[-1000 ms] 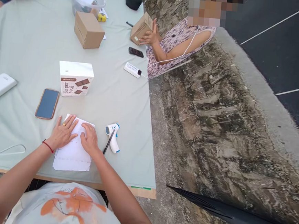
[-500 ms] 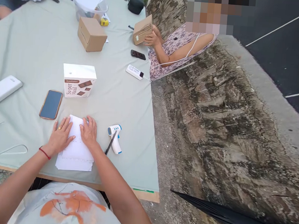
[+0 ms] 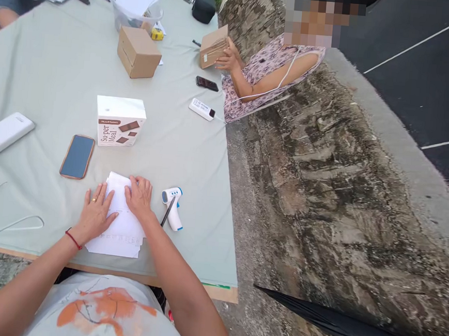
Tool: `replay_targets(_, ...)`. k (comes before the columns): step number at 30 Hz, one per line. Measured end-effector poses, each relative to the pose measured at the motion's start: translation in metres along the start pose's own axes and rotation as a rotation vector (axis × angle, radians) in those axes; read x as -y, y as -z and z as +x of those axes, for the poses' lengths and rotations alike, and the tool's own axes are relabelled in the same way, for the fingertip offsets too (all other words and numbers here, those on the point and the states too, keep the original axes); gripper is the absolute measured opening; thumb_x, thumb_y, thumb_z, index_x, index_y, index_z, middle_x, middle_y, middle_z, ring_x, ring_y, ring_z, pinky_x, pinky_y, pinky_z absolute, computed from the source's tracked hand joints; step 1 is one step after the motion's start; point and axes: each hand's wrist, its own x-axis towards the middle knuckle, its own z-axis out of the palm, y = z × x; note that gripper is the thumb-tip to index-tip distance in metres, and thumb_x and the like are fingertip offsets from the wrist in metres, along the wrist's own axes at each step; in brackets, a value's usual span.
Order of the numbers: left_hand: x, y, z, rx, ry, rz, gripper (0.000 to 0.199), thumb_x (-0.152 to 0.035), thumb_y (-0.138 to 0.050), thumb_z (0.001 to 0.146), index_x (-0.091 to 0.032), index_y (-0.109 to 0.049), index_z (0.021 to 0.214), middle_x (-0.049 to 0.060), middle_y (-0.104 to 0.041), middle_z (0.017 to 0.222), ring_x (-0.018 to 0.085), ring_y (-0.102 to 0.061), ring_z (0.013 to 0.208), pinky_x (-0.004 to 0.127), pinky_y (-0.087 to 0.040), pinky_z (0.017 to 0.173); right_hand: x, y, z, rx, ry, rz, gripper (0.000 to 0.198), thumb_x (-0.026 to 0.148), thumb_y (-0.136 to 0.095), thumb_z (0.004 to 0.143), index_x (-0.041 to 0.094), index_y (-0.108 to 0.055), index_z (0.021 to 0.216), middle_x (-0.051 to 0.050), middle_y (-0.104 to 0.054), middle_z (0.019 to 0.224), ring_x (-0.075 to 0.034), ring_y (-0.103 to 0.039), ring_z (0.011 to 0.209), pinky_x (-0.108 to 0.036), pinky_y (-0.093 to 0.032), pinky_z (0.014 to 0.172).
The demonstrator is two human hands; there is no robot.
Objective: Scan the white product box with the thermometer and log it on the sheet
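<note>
A small stack of white paper sheets (image 3: 121, 222) lies near the table's front edge, its lower sheets poking out unevenly toward me. My left hand (image 3: 97, 211) rests flat on the left side of the stack, fingers spread. On the upper right side of the paper lies my right hand (image 3: 140, 195), its fingers stretched out and partly over the edge. Just right of the paper is a white and blue infrared thermometer (image 3: 173, 208), with a black pen (image 3: 167, 212) lying against it. A smartphone (image 3: 77, 157) in a brown case lies to the upper left of the hands.
A white Super Meal box (image 3: 119, 123) stands beyond the paper. A power bank (image 3: 5, 132) with a white cable lies left. Farther back are a cardboard box (image 3: 139, 52) and a plastic tub (image 3: 153, 15). At right, a person holds another cardboard box (image 3: 213, 45).
Both my hands have shifted slightly right, with the top paper moving and turning under them. Lower sheets show more of their printed lines. At far left, another person's papers now lie flatter.
</note>
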Motion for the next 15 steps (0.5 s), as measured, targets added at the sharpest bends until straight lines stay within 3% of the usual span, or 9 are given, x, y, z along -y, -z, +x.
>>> replay_targets(4,0.002,0.003,-0.017,0.02,-0.081,-0.02,0.078,-0.059,-0.048,0.095,-0.006,-0.04,0.152,0.027,-0.034,0.159,0.042,-0.026,0.151,0.065,-0.024,0.118,-0.015,0.005,0.005,-0.017,-0.024,0.034,0.043,0.031,-0.044,0.098,0.016,-0.06,0.136,-0.017,-0.058,0.124,-0.03,-0.047,0.109,-0.044,-0.039,0.095)
replay_targets(8,0.007,0.002,-0.046,0.055,-0.182,0.043,0.124,-0.087,-0.061,0.07,-0.002,-0.031,0.156,0.029,-0.027,0.16,0.048,-0.021,0.151,0.07,-0.017,0.119,-0.017,0.009,0.007,0.033,0.005,0.024,0.049,0.035,-0.044,0.1,0.014,-0.052,0.143,-0.019,-0.05,0.146,-0.032,-0.041,0.132,-0.05,-0.031,0.111)
replay_targets(11,0.008,-0.003,-0.06,0.067,-0.203,0.095,0.125,-0.089,-0.057,0.071,0.0,-0.03,0.156,0.03,-0.025,0.16,0.047,-0.026,0.15,0.069,-0.011,0.12,-0.007,0.007,-0.002,0.087,0.037,0.018,0.057,0.04,-0.044,0.101,0.013,-0.043,0.151,-0.018,-0.034,0.162,-0.033,-0.024,0.151,-0.055,-0.017,0.121)
replay_targets(15,0.006,-0.009,-0.063,0.061,-0.188,0.104,0.117,-0.087,-0.048,0.079,0.001,-0.033,0.155,0.032,-0.026,0.158,0.046,-0.028,0.149,0.069,-0.007,0.12,0.014,0.001,-0.019,0.132,0.024,0.023,0.068,0.046,-0.048,0.1,0.011,-0.035,0.156,-0.019,-0.025,0.166,-0.034,-0.016,0.156,-0.057,-0.012,0.124)
